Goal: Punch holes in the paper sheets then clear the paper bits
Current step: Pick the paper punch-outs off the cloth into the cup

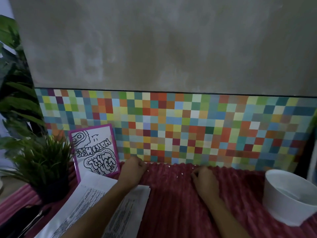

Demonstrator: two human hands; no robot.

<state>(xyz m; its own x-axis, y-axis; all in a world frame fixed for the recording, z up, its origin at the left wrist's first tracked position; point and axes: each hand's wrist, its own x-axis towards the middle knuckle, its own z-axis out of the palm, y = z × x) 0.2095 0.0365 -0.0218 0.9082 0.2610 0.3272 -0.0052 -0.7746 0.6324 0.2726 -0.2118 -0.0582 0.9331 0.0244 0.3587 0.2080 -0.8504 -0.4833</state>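
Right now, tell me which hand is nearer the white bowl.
Right. The right hand rests on the red cloth just left of the white bowl; the left hand is farther left, by the papers.

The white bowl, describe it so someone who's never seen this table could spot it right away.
Start at the multicoloured checkered panel along the wall and follow it to its right end. On the dark red ribbed cloth below stands the white bowl, to the right of the right hand. It is the only round, plain white container; the other white things are flat paper sheets.
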